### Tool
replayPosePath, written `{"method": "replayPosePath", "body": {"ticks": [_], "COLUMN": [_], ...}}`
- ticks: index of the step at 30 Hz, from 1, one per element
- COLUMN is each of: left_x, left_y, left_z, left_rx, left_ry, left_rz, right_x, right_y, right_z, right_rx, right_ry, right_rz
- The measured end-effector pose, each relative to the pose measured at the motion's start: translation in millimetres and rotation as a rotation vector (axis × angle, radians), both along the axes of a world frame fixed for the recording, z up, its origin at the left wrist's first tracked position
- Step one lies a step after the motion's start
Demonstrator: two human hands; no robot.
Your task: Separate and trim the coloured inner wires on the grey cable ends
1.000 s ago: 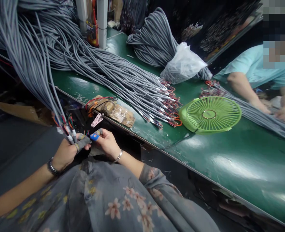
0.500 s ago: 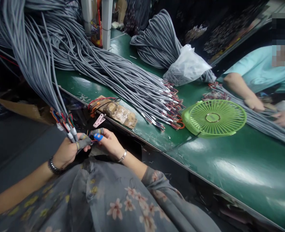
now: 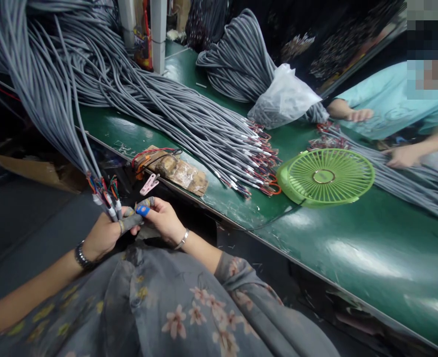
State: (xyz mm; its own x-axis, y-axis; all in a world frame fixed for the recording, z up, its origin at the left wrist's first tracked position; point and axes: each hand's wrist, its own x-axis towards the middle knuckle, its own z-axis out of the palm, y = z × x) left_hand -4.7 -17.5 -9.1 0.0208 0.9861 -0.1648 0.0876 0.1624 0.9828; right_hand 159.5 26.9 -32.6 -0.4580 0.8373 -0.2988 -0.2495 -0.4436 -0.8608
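Green desk (image 3: 353, 258) strewn with grey cables, a green fan (image 3: 325, 177) to the right. Near left, below its edge: left hand (image 3: 103, 235), grip closed on a hanging cable bundle (image 3: 105, 201). Right hand (image 3: 165, 220), grip narrow, pinches that bundle's wire ends.

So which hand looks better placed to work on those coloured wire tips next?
Probably the right hand. Its taped fingertips sit right at the ends of the grey cables, apparently free to pinch, while the left hand is closed round those cables, holding them steady.
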Motion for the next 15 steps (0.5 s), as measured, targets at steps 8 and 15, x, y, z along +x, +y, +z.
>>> {"method": "replayPosePath", "body": {"ticks": [8, 15], "left_x": [-1.7, -1.4], "left_y": [-1.3, -1.6], "left_z": [-2.0, -1.5], "left_rx": [-0.005, -0.023], "left_ry": [0.038, 0.047], "left_rz": [-0.032, -0.037], "right_x": [2.4, -2.5], "right_y": [1.9, 0.5], "right_z": [-0.2, -1.0], "right_rx": [0.044, 0.003], "right_ry": [0.026, 0.001], "right_rz": [0.067, 0.076]}}
